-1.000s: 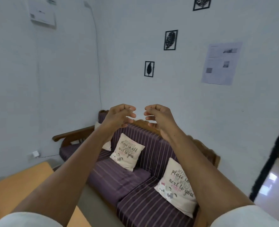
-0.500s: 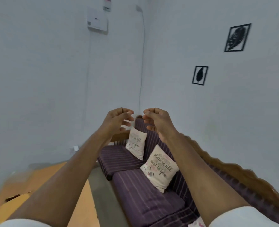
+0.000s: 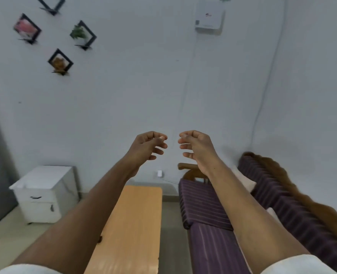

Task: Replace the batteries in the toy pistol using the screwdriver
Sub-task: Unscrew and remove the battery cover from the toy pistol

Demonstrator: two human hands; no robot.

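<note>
While both arms stretch forward at chest height, the person's left hand (image 3: 146,144) and right hand (image 3: 195,144) hang side by side in the air, close but not touching, a narrow gap between their fingertips. Each hand's fingers are loosely curled inward like claws, and neither holds anything. Two white short sleeves edge the bottom corners of the view. The toy pistol, the screwdriver and the batteries appear nowhere in the head view.

Below the forearms runs one long, narrow table (image 3: 136,224) with a smooth, pale orange wood-grain top and rounded corners. To its right, apart from it across a strip of floor, stands one sofa (image 3: 203,204) with dark purple, thin-striped cushions and a carved brown wooden frame that curves along the back. A pale cushion (image 3: 244,180) shows behind the right forearm. To the left, near the wall, sits one small white cabinet (image 3: 44,192), boxy, with dark handles.

On the matt grey-white wall hang four black diamond-shaped frames (image 3: 60,61), three with blurred objects inside. One white rectangular box (image 3: 209,17) is mounted high at right, and a thin cable runs down from near it.
</note>
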